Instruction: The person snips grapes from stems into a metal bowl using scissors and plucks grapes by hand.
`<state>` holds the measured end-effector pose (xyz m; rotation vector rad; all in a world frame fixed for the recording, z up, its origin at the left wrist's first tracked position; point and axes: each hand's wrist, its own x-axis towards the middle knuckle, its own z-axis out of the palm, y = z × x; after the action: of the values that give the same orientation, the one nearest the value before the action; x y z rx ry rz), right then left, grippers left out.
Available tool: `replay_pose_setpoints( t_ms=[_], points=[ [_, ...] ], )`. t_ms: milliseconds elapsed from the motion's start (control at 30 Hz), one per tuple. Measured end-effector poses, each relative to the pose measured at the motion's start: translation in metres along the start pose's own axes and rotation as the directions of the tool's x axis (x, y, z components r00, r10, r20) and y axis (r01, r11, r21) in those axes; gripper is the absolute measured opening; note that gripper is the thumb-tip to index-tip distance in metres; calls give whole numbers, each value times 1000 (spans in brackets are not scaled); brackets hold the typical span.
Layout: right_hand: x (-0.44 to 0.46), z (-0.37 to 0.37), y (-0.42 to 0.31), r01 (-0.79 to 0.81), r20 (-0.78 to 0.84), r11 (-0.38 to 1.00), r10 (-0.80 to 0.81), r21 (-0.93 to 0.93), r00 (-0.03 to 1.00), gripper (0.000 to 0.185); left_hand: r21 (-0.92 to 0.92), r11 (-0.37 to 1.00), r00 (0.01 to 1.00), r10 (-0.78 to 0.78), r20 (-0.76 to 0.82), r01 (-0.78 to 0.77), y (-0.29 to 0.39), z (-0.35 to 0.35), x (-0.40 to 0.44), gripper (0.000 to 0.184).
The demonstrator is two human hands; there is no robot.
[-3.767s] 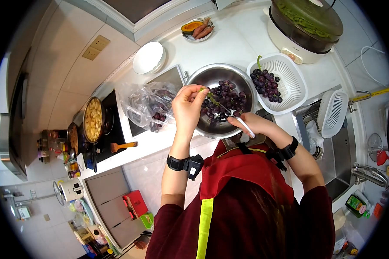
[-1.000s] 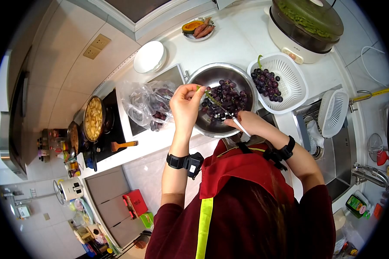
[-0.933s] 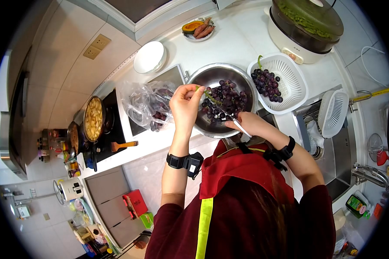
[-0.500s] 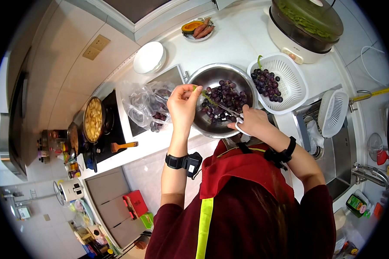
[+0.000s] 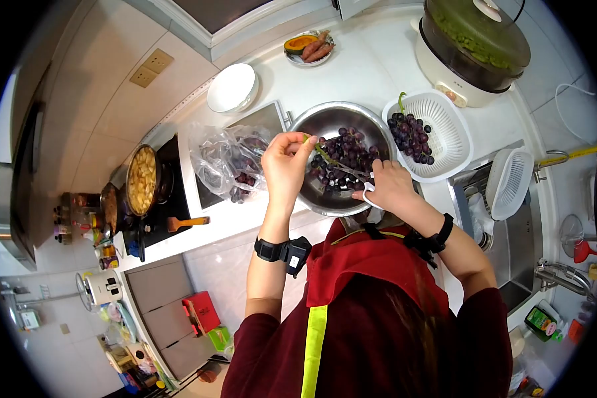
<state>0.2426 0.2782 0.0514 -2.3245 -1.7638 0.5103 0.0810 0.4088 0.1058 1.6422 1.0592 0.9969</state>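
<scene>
My left hand (image 5: 287, 162) pinches the green stem of a bunch of grapes (image 5: 351, 151) over a steel bowl (image 5: 322, 207). Closed around white-handled scissors (image 5: 368, 190), my right hand (image 5: 393, 184) is at the bowl's right rim. The scissor blades point left into the bunch, near the stem; whether they touch it I cannot tell. Dark purple grapes lie in the bowl under both hands. To the right, a white plastic basket (image 5: 452, 136) holds another grape bunch (image 5: 411, 137) with a green stem. Left of my left hand, a clear plastic bag (image 5: 212, 159) contains more grapes.
A white bowl (image 5: 233, 89) and a plate with pumpkin and sweet potatoes (image 5: 318, 52) stand at the back. An electric steamer (image 5: 467, 50) is back right. The sink (image 5: 516, 249) lies right, the stove with a full pan (image 5: 142, 180) left.
The whole view has shifted slightly. Both hands keep nearly the same place over the bowl, still on the stem and the scissors.
</scene>
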Motion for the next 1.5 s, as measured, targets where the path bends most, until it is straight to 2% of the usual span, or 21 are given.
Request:
replay_pose_setpoints(
  t_ms=[100, 167, 233, 433, 500, 600, 767, 967, 1100, 1167, 1200, 1300, 1367, 1400, 1500],
  points=[
    [4, 3, 1, 0, -18, 1000, 0, -21, 1000, 69, -27, 999, 999, 26, 27, -25, 2, 3, -2, 15],
    [7, 6, 1, 2, -25, 999, -3, -39, 1000, 68, -25, 1000, 999, -18, 28, 18, 4, 5, -2, 14],
    [10, 8, 0, -6, -22, 999, 5, -38, 1000, 64, 13, 999, 998, 48, 38, -48, -1, 8, -3, 13],
    [13, 15, 2, 31, -54, 991, -38, -128, 998, 63, 87, 995, 999, 49, 6, -50, -4, 11, -3, 14],
    [16, 13, 1, 15, 35, 995, -12, -98, 999, 66, 160, 981, 994, 110, 20, -112, -5, 12, -4, 15],
    [19, 15, 3, 11, 85, 996, -4, -85, 996, 65, 147, 985, 996, 89, 11, -89, -10, 13, -4, 17],
    [19, 17, 5, 75, 91, 986, -62, -148, 994, 61, 145, 985, 996, 94, 10, -94, -16, 12, -4, 18],
    [17, 18, 10, 87, 73, 991, -80, -101, 994, 62, 143, 988, 998, 57, -20, -54, -10, 9, -5, 17],
    [13, 14, 20, -10, 22, 999, 11, -46, 1000, 61, 188, 979, 995, 89, -54, -78, -4, -2, -5, 16],
    [9, 7, 29, -33, 12, 999, 33, -16, 999, 61, 75, 995, 990, 72, -123, -63, -7, -10, -7, 16],
    [6, 5, 36, -35, 4, 998, 34, 43, 999, 61, 79, 995, 991, 65, -120, -56, -8, -17, -10, 16],
    [-5, -7, 47, -46, -8, 984, 48, 169, 999, 57, -177, 977, 989, -132, -61, 120, -12, -40, -23, 14],
    [-12, -12, 57, -60, -22, 956, 69, 288, 997, 52, -248, 955, 979, -187, -80, 162, -21, -51, -37, 13],
    [-15, -7, 65, 3, -91, 955, 25, 295, 996, 51, -242, 947, 968, -236, -79, 211, -27, -57, -45, 12],
    [-23, -10, 78, -28, -54, 910, 55, 413, 997, 55, -186, 907, 919, -391, -43, 378, -33, -66, -74, 12]
  ],
)
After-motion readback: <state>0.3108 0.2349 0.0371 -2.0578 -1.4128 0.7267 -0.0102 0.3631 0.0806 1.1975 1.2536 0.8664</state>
